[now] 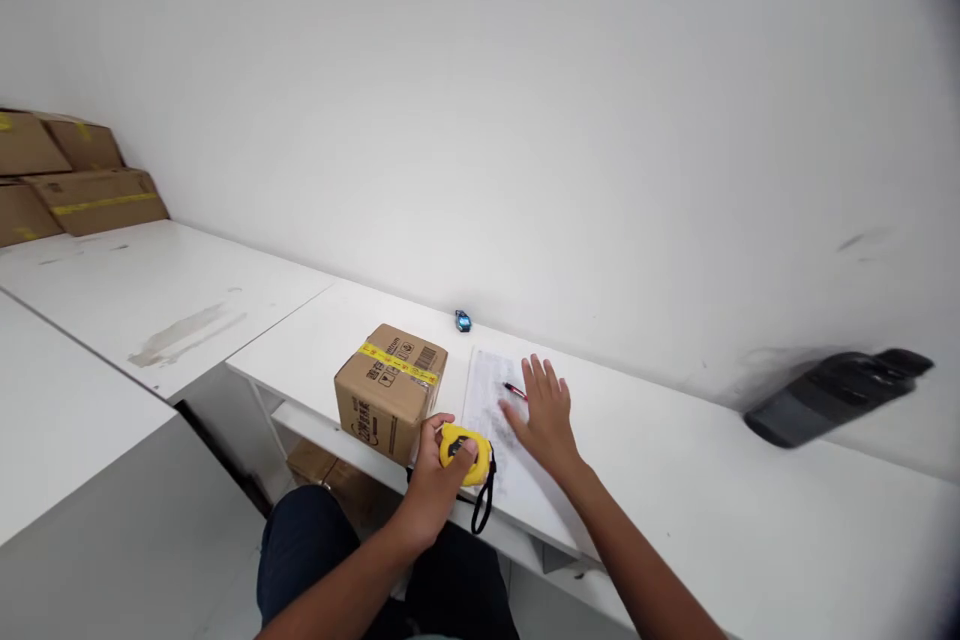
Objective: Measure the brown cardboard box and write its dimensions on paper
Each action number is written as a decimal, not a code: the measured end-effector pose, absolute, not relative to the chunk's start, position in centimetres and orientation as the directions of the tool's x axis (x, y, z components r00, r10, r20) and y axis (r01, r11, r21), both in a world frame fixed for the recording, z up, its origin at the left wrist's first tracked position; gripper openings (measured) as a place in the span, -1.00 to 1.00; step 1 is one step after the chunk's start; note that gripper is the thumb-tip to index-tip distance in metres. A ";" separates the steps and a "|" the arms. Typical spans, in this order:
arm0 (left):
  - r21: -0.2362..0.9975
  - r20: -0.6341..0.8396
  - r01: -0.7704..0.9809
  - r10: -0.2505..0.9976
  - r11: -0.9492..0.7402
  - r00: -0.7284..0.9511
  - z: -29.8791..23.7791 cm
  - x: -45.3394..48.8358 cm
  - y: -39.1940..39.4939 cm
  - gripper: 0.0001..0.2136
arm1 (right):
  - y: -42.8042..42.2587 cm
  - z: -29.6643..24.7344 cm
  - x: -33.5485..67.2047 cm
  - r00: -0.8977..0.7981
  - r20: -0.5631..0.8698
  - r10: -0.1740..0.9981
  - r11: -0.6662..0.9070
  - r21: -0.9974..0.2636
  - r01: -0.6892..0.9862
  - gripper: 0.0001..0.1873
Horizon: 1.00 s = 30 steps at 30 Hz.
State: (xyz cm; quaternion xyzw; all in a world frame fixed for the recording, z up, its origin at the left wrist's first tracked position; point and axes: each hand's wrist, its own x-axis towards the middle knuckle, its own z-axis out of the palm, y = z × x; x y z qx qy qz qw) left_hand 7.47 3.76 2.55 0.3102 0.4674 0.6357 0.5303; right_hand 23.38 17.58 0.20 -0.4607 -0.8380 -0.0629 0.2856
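Note:
A yellow tape measure [454,450] with a black wrist strap is gripped in my left hand [433,485], thumb across its side. Just beyond that hand stands a taped cardboard box [386,390] with black print on its faces. My right hand [547,420] is spread, fingers stretched forward, over the right edge of a sheet of paper [484,385]. A dark pen with a red part [515,390] lies on the paper beside the right fingers; part of it may be hidden by them. The sheet's lower part lies behind the tape measure.
A small blue-faced device [463,321] rests near the wall. A black bottle [832,398] stands at the right. Several cardboard boxes [105,200] are stacked at far left. The white table [675,480] has a shelf below, where cardboard [322,468] shows.

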 end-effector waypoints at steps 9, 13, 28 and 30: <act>0.693 -0.113 -0.712 0.993 0.111 0.046 10.3 5.8 -3.2 -0.53 | 8.2 7.9 22.2 -0.696 0.712 -0.098 0.994 0.106 -0.031 -0.30; 0.846 -0.112 -0.477 0.955 0.236 0.275 9.8 3.7 -6.1 -0.55 | 5.7 6.4 21.4 -0.530 0.846 -0.053 0.995 -0.003 -0.103 -0.47; 0.961 -0.266 -0.087 0.964 0.264 -0.012 2.3 1.3 -4.6 -0.47 | 3.4 -3.7 18.8 -0.522 0.736 0.432 0.857 -0.515 -0.016 -0.42; 0.978 -0.193 0.058 0.974 0.201 -0.121 4.7 0.2 -4.2 -0.50 | 3.5 -3.5 20.1 -0.514 0.643 0.568 0.740 -0.672 -0.024 -0.55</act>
